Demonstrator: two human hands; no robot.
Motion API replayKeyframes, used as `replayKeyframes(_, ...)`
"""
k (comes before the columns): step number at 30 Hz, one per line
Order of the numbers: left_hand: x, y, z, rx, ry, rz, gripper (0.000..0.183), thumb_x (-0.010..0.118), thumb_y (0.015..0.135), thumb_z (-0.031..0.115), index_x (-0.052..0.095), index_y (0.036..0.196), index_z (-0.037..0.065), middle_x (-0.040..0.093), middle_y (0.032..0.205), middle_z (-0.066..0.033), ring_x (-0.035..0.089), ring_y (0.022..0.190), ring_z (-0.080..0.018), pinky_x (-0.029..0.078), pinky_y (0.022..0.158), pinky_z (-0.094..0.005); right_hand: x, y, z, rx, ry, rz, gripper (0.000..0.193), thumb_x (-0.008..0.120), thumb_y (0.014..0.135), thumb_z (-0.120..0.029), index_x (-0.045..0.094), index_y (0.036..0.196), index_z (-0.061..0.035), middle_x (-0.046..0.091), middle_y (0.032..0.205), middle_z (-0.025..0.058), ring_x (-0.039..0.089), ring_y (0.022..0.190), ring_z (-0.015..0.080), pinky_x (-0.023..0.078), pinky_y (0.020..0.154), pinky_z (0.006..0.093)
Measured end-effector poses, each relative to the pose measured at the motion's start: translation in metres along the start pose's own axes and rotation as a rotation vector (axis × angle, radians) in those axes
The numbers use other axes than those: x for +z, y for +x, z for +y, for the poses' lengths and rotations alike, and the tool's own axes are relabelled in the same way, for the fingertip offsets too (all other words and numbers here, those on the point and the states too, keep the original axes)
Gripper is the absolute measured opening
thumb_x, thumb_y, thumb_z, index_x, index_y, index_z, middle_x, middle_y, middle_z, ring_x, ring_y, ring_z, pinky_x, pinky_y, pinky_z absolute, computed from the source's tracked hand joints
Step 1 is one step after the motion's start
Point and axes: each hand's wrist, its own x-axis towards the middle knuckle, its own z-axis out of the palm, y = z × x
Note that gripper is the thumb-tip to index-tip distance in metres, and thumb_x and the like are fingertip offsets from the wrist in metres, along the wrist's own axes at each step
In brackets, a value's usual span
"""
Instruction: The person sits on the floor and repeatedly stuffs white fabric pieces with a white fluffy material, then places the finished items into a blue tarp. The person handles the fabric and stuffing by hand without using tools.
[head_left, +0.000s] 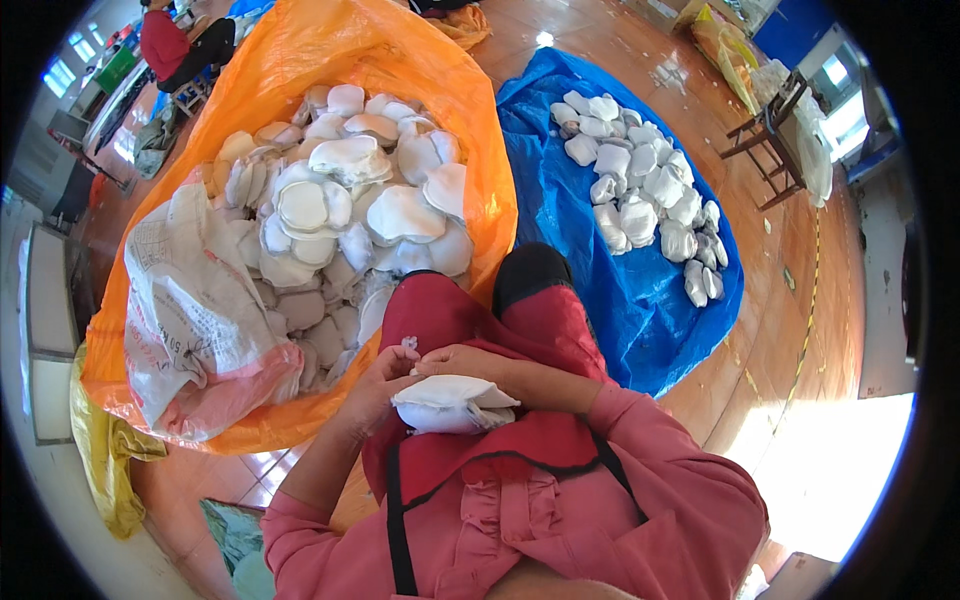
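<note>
My left hand and my right hand meet over my lap, fingers bent and close together. At the left fingertips shows a small pale, translucent scrap, too small to name. What the right fingers pinch, if anything, is hidden. Just below the hands, a stack of white cup-shaped pads rests on my lap against the red apron. Ahead on the left, a large heap of loose white pads fills an open orange plastic sheet. To the right, bundled white pads lie on a blue sheet.
A white woven sack lies over the orange sheet's left side. A wooden chair stands at far right on the tiled floor. A yellow bag lies at left. Another person sits far left.
</note>
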Motion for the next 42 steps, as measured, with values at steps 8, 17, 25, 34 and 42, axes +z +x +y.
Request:
replayKeyframes(8, 0.0, 0.007, -0.011, -0.236, -0.238, -0.028, 0.028, 0.064, 0.089, 0.018, 0.058, 0.112, 0.004, 0.062, 0.108, -0.0066, 0.061, 0.098, -0.0163, 0.048, 0.084, -0.0302, 0.005, -0.011, -0.006, -0.347, -0.281, 0.239, 0.021, 0.066, 0.091, -0.024, 0.07, 0.087, -0.004, 0.058, 0.089, 0.0009, 0.056, 0.087, 0.0102, 0.044, 0.077, 0.0258)
replayKeyframes(17, 0.007, 0.0, -0.014, 0.053, -0.433, -0.381, 0.074, 0.082, 0.074, 0.028, 0.047, 0.134, 0.002, 0.059, 0.126, -0.009, 0.056, 0.116, -0.0231, 0.043, 0.101, -0.0392, 0.007, -0.012, -0.019, -0.459, 0.628, -0.172, 0.01, 0.058, 0.091, -0.01, 0.064, 0.093, -0.0024, 0.067, 0.089, 0.0058, 0.066, 0.078, 0.0182, 0.055, 0.07, 0.0322)
replayKeyframes(25, 0.005, 0.004, -0.022, 0.028, -0.534, -0.073, 0.072, 0.077, 0.074, 0.02, 0.045, 0.136, 0.003, 0.058, 0.128, -0.0123, 0.058, 0.115, -0.028, 0.048, 0.099, -0.0441, -0.029, 0.019, 0.005, -0.492, 0.288, -0.005, 0.021, 0.055, 0.093, -0.015, 0.063, 0.109, -0.0053, 0.067, 0.102, 0.0073, 0.065, 0.091, 0.0192, 0.054, 0.083, 0.0347)
replayKeyframes(34, 0.03, 0.004, 0.018, 0.123, -0.067, 0.3, 0.056, 0.077, 0.079, 0.018, 0.053, 0.126, 0.001, 0.065, 0.11, -0.0113, 0.066, 0.092, -0.0246, 0.057, 0.079, -0.039, -0.033, -0.008, -0.025, -0.482, 0.155, 0.156, 0.049, 0.047, 0.101, -0.035, 0.042, 0.138, -0.0047, 0.05, 0.135, 0.008, 0.047, 0.124, 0.0188, 0.038, 0.106, 0.0354)
replayKeyframes(42, 0.03, 0.008, 0.009, 0.217, -0.29, 0.273, 0.05, 0.062, 0.088, 0.0, 0.047, 0.135, 0.004, 0.059, 0.123, -0.0098, 0.061, 0.106, -0.0235, 0.054, 0.088, -0.0378, -0.041, 0.017, -0.007, -0.497, 0.318, 0.235, 0.039, 0.048, 0.101, -0.031, 0.05, 0.128, -0.0024, 0.059, 0.121, 0.0079, 0.056, 0.111, 0.0168, 0.044, 0.098, 0.0341)
